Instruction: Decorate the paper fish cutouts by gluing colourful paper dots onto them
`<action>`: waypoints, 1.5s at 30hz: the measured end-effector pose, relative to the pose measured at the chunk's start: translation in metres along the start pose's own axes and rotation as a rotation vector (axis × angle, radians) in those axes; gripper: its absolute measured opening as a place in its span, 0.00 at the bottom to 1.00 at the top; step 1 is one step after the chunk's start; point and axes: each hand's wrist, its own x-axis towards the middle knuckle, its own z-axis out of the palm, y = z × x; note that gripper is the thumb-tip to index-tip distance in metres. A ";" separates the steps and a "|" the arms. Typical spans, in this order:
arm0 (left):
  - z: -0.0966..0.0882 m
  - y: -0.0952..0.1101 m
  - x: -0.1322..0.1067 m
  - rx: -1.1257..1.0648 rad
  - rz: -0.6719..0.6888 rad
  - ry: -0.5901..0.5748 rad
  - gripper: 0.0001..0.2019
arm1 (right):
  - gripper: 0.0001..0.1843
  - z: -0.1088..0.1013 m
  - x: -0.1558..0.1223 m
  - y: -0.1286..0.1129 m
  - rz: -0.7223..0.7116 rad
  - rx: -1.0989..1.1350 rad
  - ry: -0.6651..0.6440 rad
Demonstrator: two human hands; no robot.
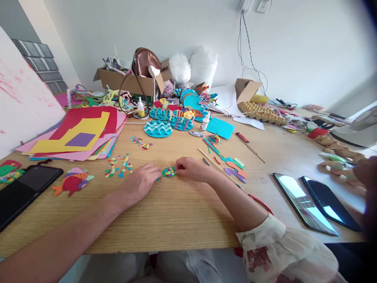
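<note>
A small green paper cutout (169,172), covered in coloured dots, lies on the wooden table between my hands. My left hand (141,180) has its fingers bent together at the cutout's left end, where a bit of blue shows. At the right end, my right hand (191,169) pinches the cutout's edge between thumb and fingers. Loose paper dots (118,166) are scattered left of my left hand. Farther left sits a pile of coloured paper fish (75,181). Paper scraps (237,168) and a thin wooden stick (216,165) lie to the right of my right hand.
Coloured paper sheets (79,125) are stacked at the left. Behind stand glue bottles (140,108) and blue wavy pieces (158,129). A phone (32,184) lies left, and two more phones (303,200) right. Another person's hand (335,171) is at the far right.
</note>
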 end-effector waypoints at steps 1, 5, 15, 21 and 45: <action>0.000 0.000 0.000 -0.001 0.004 0.000 0.13 | 0.07 0.000 0.000 0.000 0.002 -0.007 -0.001; 0.001 -0.002 0.000 -0.011 0.004 -0.021 0.13 | 0.08 0.001 0.002 0.000 0.015 -0.034 0.000; 0.000 -0.002 0.000 -0.023 -0.018 -0.035 0.13 | 0.07 0.005 0.003 0.003 0.035 -0.057 0.045; -0.001 -0.002 0.001 -0.006 -0.003 -0.028 0.14 | 0.07 0.001 0.001 0.003 0.027 -0.012 0.050; 0.000 -0.003 0.000 -0.019 0.000 -0.018 0.15 | 0.10 0.008 -0.007 0.002 -0.040 0.089 0.130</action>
